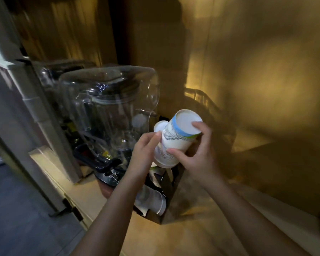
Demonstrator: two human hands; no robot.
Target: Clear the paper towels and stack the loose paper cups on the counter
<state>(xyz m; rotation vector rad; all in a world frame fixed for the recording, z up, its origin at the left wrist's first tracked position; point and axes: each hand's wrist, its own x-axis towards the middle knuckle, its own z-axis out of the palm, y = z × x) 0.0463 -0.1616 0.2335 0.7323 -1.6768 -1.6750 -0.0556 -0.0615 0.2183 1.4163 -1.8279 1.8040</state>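
Gripping the nested paper cups [175, 141] base-up and tilted above the cup holder [171, 196] on the counter [192, 235], my right hand [198, 156] curled round them, left hand [146, 146] just touching, I could let them slide apart or clip the blender cover [109, 93].

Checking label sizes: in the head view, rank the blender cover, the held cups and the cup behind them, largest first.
1. blender cover
2. held cups
3. cup behind, though partly hidden and farther off

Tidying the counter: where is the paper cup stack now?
Head view, centre: the paper cup stack is tilted base-up in the right hand, left hand touching it, just right of the covered blender.
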